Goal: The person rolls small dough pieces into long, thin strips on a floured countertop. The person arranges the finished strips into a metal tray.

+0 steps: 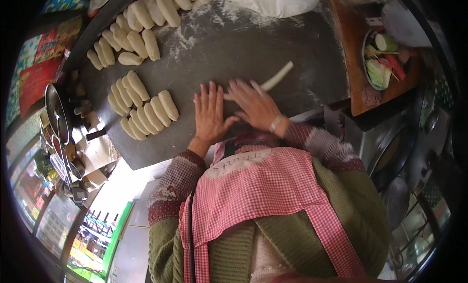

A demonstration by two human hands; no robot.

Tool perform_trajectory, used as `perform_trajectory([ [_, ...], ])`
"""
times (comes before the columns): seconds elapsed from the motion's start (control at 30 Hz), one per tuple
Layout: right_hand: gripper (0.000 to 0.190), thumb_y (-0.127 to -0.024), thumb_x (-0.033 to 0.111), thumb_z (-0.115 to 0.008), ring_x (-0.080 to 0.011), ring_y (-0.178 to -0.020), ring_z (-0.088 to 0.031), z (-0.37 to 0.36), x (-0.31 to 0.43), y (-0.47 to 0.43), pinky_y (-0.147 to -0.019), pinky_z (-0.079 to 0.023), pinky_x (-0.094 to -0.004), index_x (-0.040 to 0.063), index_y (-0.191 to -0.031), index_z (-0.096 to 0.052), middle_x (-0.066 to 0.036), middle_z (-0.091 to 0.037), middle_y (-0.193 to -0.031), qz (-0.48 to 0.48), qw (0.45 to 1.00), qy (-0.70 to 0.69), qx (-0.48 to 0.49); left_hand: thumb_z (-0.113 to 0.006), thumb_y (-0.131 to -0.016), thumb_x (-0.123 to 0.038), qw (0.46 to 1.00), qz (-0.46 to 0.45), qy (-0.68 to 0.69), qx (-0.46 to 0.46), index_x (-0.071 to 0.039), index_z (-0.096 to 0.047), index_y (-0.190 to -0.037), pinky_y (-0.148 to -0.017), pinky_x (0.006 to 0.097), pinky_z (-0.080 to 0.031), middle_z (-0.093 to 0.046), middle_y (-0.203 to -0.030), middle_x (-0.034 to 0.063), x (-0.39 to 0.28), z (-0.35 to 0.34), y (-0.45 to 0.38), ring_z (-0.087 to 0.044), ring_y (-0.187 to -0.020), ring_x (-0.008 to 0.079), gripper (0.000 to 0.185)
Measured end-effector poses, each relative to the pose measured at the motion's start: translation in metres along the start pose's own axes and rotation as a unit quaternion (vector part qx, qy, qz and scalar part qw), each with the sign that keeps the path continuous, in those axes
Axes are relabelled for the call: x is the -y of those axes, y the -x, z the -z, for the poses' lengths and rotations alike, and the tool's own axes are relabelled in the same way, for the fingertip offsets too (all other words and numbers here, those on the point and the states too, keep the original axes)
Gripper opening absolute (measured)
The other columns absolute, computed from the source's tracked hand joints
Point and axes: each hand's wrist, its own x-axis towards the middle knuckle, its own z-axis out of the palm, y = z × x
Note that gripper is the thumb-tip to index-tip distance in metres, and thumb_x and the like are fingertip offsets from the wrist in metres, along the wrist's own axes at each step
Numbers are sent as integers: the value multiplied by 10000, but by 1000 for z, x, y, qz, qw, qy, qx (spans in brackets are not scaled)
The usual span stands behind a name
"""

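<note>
A thin rope of dough lies on the dark worktop, running beneath both palms. My left hand is laid flat over its left end, fingers spread and pointing away from me. Slightly blurred, my right hand rests across the middle of the rope with its fingers extended. The rope's far right end sticks out past the right fingers; a short stretch shows between the hands. Neither hand grips anything. To the left of my left hand, several short dough rolls lie side by side in two rows.
More dough rolls line the worktop's far left, beside scattered flour. A white plastic bag sits at the back. On a wooden board at right stands a metal bowl of vegetables. Ladles hang at left.
</note>
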Motion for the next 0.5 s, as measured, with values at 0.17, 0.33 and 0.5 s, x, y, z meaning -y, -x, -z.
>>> perform_trajectory([
  [0.17,705,-1009,377,-629,-332,-1604,-349,2,-19,-36,-1300,-294,-548,103,-1639,-472,-113,-404,-1730,3,997,79,9,-511,-1057,-635,986,19,149,-72,41,-253,-1704,-1324,637,-108,-226,-1778,282,-33,-6,-58,-137,-1657,509,971],
  [0.33,709,-1033,356,-557,-342,-1617,-331,0,-55,-111,-1302,-284,-561,59,-1662,-416,-178,-390,-1728,-36,983,61,-167,-521,-1078,-555,957,-8,227,-179,24,-243,-1715,-1331,604,-152,-215,-1778,290,-25,-13,-152,-144,-1654,511,905],
  [0.5,704,-1013,337,-618,-355,-1618,-330,10,-12,18,-1292,-277,-605,42,-1635,-468,-168,-381,-1739,-88,995,23,39,-599,-1009,-631,995,-20,95,-13,-26,-298,-1712,-1299,689,-151,-185,-1794,266,-38,-24,-35,-124,-1616,609,976],
])
